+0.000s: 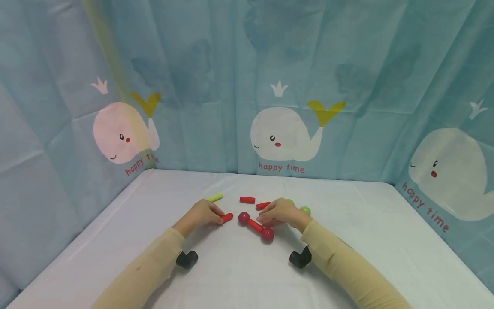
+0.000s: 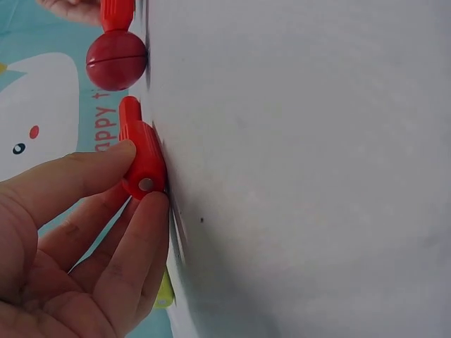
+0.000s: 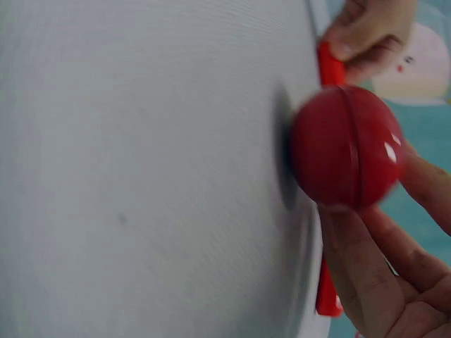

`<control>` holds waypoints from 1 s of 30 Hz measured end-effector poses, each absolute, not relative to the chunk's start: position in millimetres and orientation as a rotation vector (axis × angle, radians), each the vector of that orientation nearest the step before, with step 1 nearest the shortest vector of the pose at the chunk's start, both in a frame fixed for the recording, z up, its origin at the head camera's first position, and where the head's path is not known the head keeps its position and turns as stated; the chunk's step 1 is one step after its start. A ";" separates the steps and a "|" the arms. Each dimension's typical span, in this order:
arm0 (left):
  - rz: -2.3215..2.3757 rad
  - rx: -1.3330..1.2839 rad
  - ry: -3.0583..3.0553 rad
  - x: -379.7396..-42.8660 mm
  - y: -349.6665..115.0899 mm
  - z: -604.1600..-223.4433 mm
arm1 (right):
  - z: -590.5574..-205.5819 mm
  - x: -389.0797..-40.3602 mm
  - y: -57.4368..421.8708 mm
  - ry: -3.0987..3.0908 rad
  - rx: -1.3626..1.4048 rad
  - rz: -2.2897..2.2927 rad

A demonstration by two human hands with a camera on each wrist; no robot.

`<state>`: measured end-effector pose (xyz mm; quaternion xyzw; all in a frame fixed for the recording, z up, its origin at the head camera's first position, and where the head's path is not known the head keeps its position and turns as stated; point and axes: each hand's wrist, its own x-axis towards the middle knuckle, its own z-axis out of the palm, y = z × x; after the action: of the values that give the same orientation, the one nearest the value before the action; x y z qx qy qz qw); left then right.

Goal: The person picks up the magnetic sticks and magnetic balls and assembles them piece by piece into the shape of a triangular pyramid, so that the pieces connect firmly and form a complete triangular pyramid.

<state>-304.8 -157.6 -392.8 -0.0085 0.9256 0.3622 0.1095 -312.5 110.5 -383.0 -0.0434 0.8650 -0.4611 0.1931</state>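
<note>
In the head view, my left hand (image 1: 204,213) pinches a short red rod (image 1: 227,218) between thumb and fingers, low over the white table. A round silvery spot shows on the near end of this red rod (image 2: 146,184) in the left wrist view. To its right lies a dumbbell-like piece, a red rod (image 1: 254,226) with a dark red ball (image 1: 267,234) at each end. Right beside that piece is my right hand (image 1: 283,212), its fingers loosely bent and spread apart. A red ball (image 3: 348,148) covers some of its fingertips in the right wrist view.
Behind the hands lie a yellow-green rod (image 1: 215,198), a red rod (image 1: 247,200) and another red rod (image 1: 263,206). Past the right hand sit two green balls, one green ball (image 1: 305,210) nearer. A blue whale-print curtain (image 1: 208,128) borders the white table (image 1: 239,274).
</note>
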 end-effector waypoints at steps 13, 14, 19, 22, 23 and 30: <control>1.075 -0.045 2.699 -294.3 -156.9 -393.4 | -384.1 -318.1 78.2 2.386 -0.160 -1.301; 1.073 -0.042 2.699 -294.1 -156.6 -392.8 | -383.9 -318.6 77.2 2.385 -0.164 -1.304; 1.079 -0.028 2.701 -293.5 -155.6 -392.9 | -384.3 -319.5 72.3 2.386 -0.180 -1.313; 1.102 -0.021 2.688 -292.8 -154.2 -395.3 | -384.4 -317.8 72.1 2.411 -0.175 -1.283; 1.111 -0.027 2.679 -292.5 -153.7 -396.1 | -384.5 -317.0 72.6 2.420 -0.168 -1.276; 1.096 -0.054 2.680 -291.2 -151.4 -394.1 | -384.8 -311.7 78.5 2.437 -0.119 -1.329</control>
<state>-291.2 -151.4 -394.1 -0.0186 0.9185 0.3756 0.1225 -311.7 78.5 -384.8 -0.0420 0.8627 -0.4705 0.1806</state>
